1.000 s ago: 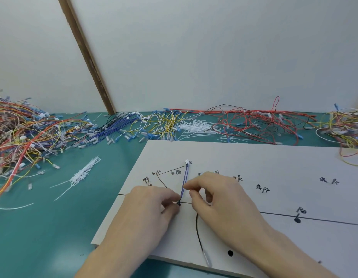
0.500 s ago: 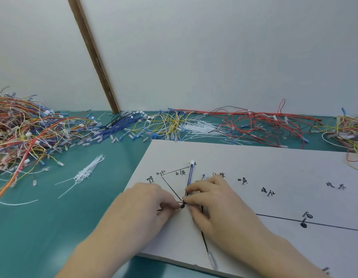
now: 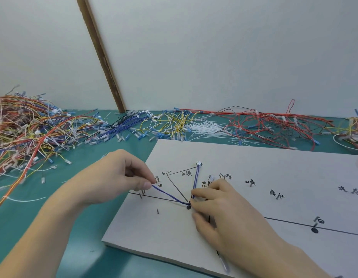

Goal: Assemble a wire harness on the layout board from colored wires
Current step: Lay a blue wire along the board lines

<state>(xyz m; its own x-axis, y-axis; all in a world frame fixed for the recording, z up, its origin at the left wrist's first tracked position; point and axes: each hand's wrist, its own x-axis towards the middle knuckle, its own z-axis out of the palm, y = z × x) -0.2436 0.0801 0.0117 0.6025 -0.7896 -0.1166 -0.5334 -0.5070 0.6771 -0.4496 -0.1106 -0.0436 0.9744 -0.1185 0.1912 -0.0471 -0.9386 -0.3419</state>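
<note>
Pulling blue wire (image 3: 168, 194) leftward now, left hand (image 3: 116, 177) pinching its end; right hand (image 3: 218, 205) pinching the bend

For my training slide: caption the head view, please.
Left hand pulls the blue wire leftward while the right hand pins its bend on the layout board.

Bare forearms; no sleeves, rings or gloves

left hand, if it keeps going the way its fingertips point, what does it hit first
Probably the small pins on the board just past the left hand, which pinches the blue wire; depth is unclear, so it might pass above them.
</note>
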